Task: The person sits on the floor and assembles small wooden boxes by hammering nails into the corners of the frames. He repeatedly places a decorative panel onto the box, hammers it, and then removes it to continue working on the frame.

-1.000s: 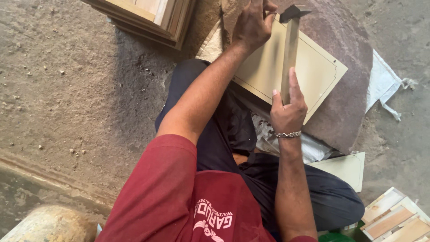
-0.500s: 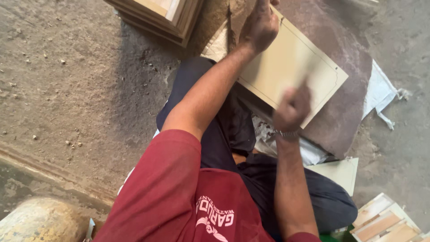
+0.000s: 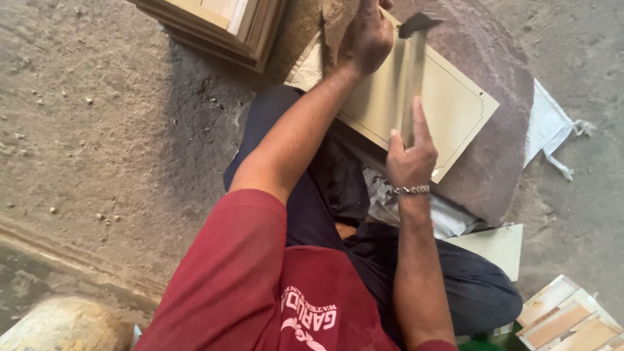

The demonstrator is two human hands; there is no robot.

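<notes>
Tile, cream-coloured and flat, lies on a big round stone slab at the far side of the scene, just beyond your knees, with a thin line drawn inside its edges. Your left hand presses down on its far-left part, fingers bent over the surface, so it is pinned rather than gripped. Your right hand is closed round the handle of a hammer-like tool, thumb laid along the shaft, with the dark pointed head raised above the tile.

Judge the tile as stiff, brittle and fairly heavy for its thickness: it will not bend, and it looks likely to chip or crack if struck away from the support or lifted by one corner. The glazed face probably slides easily under a dusty palm, so keep the flat of the hand on it, near the place being worked. To move it, take it by two opposite edges, not by the thin near-right corner that overhangs the stone.

A stack of similar tiles stands far left on the rough ground. Another pale piece lies near right beside your leg, a crumpled cloth sits to the right of the stone, and more tiles show at the near right corner.
</notes>
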